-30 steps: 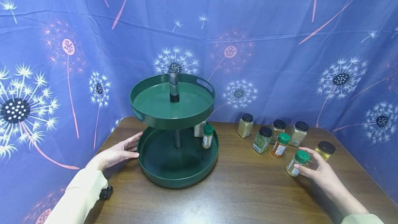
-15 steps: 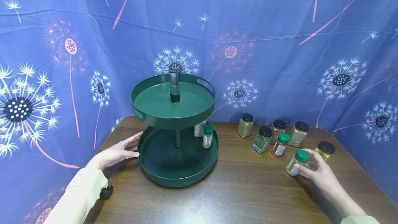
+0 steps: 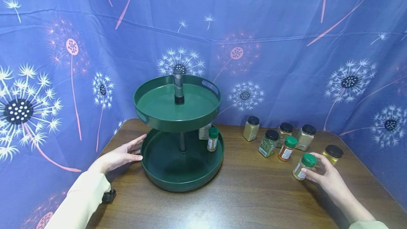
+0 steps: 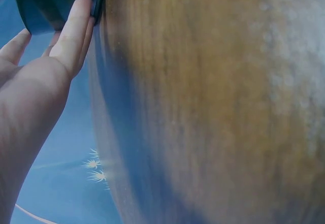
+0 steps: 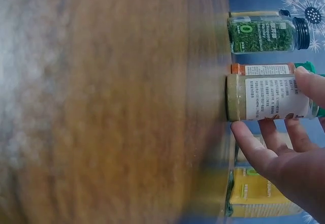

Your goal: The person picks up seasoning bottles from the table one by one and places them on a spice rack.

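Observation:
A two-tier green tray stand stands left of the middle in the head view, its lower tray [image 3: 181, 185] under the upper tray [image 3: 178, 124]. My left hand [image 3: 119, 156] touches the lower tray's left side with extended fingers. On the right, my right hand [image 3: 329, 177] holds a green-lidded spice jar [image 3: 298, 172] upright, thumb on the near side. The right wrist view has the jar's white label [image 5: 274, 98] between thumb and fingers, its base close to the table. Another green-lidded spice jar [image 3: 212, 143] stands inside the lower tray, with a pale jar [image 3: 204, 133] partly hidden behind it.
Left of the right hand stand a jar of green flakes [image 3: 267, 146], an orange spice jar [image 3: 285, 152] and several black-lidded jars, including a tan one [image 3: 250, 130]. A yellow jar [image 3: 332, 154] stands behind the right hand. Patterned blue cloth [image 3: 273, 63] surrounds the wooden table [image 3: 248, 190].

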Demonstrator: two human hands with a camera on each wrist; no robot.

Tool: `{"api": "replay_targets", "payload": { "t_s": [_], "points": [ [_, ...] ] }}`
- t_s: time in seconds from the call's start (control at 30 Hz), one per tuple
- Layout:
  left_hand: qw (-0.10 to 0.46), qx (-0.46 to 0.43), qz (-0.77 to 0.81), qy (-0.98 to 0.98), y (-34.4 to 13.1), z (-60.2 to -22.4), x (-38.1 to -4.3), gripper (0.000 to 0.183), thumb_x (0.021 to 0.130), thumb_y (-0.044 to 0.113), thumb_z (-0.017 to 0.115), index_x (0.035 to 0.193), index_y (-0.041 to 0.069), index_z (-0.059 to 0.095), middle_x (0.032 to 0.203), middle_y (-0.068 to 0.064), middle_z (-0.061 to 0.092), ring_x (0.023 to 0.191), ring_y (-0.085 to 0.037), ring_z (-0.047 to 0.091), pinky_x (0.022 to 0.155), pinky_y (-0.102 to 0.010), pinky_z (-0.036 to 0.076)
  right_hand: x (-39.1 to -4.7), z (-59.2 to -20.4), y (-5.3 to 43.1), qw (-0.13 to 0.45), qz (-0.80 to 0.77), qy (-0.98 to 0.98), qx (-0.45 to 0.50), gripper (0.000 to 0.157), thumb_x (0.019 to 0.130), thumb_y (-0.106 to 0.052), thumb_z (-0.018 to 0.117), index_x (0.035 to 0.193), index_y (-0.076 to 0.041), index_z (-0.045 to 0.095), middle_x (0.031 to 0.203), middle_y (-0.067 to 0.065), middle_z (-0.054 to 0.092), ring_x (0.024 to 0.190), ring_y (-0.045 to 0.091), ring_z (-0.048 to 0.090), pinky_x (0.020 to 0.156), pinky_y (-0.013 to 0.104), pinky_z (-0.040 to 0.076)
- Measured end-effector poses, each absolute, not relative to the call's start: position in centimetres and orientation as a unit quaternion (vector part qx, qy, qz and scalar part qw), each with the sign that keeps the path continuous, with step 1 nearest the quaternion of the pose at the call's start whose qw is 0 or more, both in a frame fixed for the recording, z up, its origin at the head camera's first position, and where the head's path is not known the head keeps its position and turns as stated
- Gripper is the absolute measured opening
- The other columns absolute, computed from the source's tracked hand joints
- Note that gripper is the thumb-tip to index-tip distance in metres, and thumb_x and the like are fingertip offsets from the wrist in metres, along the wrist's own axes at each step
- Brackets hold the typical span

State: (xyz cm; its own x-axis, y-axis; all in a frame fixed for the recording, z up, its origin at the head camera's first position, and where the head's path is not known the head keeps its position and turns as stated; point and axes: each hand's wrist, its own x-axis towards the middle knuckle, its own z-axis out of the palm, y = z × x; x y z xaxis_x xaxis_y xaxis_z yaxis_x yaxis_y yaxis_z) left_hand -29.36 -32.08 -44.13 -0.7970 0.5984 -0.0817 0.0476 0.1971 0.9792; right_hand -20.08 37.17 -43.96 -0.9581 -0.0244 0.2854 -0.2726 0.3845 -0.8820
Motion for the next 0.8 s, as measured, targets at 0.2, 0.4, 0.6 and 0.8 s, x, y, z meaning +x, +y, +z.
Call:
{"api": "replay_targets", "payload": {
  "t_s": [0.2, 0.4, 0.6, 0.8],
  "points": [
    [0.232, 0.221, 0.607, 0.727, -32.0, -44.0, -29.3, 0.086, 0.092, 0.001, 0.056, 0.152, 0.01, -0.006, 0.155, -0.026, -0.004, 0.137, -0.052, 0.009, 0.093, -0.021, 0.042, -19.9, -43.7, 37.1, 0.114, 0.528, -0.837, 0.084, 0.051, 0.086, 0.002, 0.065, 0.129, -0.018, 0.045, 0.105, -0.024, 0.055, 0.089, -0.005, 0.06, 0.068, 0.023, 0.054],
    [0.229, 0.217, 0.603, 0.733, -32.1, -44.1, -29.3, 0.086, 0.092, 0.002, 0.057, 0.152, 0.011, -0.004, 0.154, -0.027, -0.002, 0.137, -0.052, 0.01, 0.095, -0.025, 0.042, -20.1, -43.6, 36.9, 0.118, 0.529, -0.836, 0.085, 0.053, 0.085, 0.001, 0.066, 0.13, -0.018, 0.045, 0.105, -0.024, 0.054, 0.089, -0.006, 0.06, 0.069, 0.023, 0.055],
    [0.222, 0.219, 0.589, 0.745, -32.2, -44.2, -29.5, 0.085, 0.092, 0.004, 0.058, 0.152, 0.011, -0.001, 0.154, -0.026, 0.0, 0.136, -0.053, 0.011, 0.097, -0.028, 0.041, -20.3, -43.3, 36.4, 0.121, 0.535, -0.831, 0.097, 0.052, 0.085, 0.003, 0.066, 0.129, -0.016, 0.045, 0.105, -0.022, 0.056, 0.089, -0.004, 0.061, 0.068, 0.024, 0.055],
    [0.225, 0.222, 0.595, 0.739, -32.3, -44.3, -29.5, 0.083, 0.092, 0.001, 0.056, 0.152, 0.01, -0.001, 0.156, -0.023, -0.002, 0.14, -0.048, 0.004, 0.096, -0.024, 0.04, -20.8, -42.6, 35.5, 0.126, 0.508, -0.847, 0.092, 0.054, 0.084, 0.001, 0.067, 0.131, -0.013, 0.043, 0.104, -0.026, 0.054, 0.089, -0.006, 0.059, 0.067, 0.025, 0.055]
  ]
}}
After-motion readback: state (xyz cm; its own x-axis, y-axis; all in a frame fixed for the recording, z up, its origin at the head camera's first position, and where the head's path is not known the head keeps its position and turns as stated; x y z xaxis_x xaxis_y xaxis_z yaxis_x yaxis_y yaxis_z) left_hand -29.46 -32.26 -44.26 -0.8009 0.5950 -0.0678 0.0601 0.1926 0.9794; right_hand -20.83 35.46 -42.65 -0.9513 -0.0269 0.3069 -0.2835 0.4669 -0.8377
